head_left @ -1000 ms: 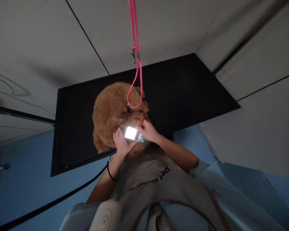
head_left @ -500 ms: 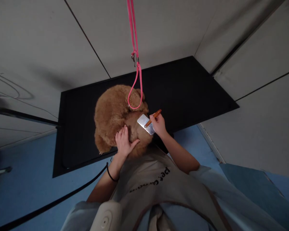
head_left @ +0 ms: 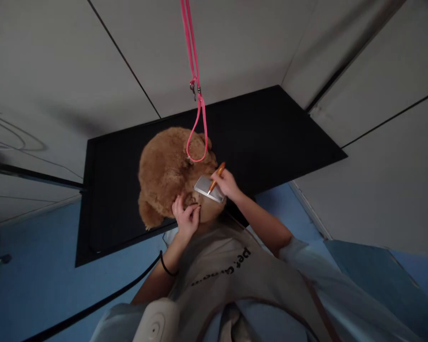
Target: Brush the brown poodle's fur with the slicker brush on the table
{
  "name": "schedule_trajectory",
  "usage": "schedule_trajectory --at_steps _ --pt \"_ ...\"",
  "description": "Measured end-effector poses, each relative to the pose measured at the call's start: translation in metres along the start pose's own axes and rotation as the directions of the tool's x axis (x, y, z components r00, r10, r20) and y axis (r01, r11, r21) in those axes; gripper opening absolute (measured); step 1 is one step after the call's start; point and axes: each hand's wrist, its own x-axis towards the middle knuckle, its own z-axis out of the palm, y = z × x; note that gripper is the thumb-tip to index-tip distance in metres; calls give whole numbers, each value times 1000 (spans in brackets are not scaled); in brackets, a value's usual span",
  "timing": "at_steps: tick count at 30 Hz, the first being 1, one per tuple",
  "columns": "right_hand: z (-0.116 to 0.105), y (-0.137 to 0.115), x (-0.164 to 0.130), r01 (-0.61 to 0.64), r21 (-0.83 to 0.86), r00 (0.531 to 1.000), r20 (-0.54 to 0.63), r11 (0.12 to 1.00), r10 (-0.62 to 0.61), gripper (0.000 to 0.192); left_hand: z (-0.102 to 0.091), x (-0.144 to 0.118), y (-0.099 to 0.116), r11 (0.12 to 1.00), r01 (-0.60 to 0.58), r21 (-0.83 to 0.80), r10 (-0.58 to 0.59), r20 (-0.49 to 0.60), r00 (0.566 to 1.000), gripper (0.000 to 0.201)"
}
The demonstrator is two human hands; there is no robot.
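Note:
A small brown curly dog (head_left: 167, 166) stands on a black table (head_left: 271, 137), close to its near edge and facing me. A pink leash (head_left: 194, 85) hangs from above and loops round its neck. My right hand (head_left: 226, 184) grips the orange handle of a slicker brush (head_left: 209, 189), whose silver pad lies against the dog's head. My left hand (head_left: 186, 217) curls under the dog's chin and pinches the fur there.
Grey panelled walls enclose the table at the back and right. The floor (head_left: 39, 270) is blue. A black cord (head_left: 92, 306) runs across the floor at lower left. My grey apron (head_left: 235, 285) fills the bottom of the view.
The brush went from low on the dog's face up and right, then came back onto the head. My left hand slid from the side of the head down under the chin.

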Motion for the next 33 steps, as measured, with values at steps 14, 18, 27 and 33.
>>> schedule_trajectory --at_steps 14,18,27,33 --pt "-5 -29 12 179 -254 971 -111 950 -212 21 1 -5 1 999 -46 -29 47 12 999 13" --pt "-4 -23 14 135 -229 984 144 964 -103 17 -4 -1 1 999 -35 -30 36 43 998 13" --pt "-19 6 27 51 -163 999 -4 985 -53 20 -19 25 8 991 -120 -59 132 267 955 18" --pt "-97 32 21 -89 -640 939 -310 764 -150 20 -36 79 22 994 -16 108 -34 442 896 34"
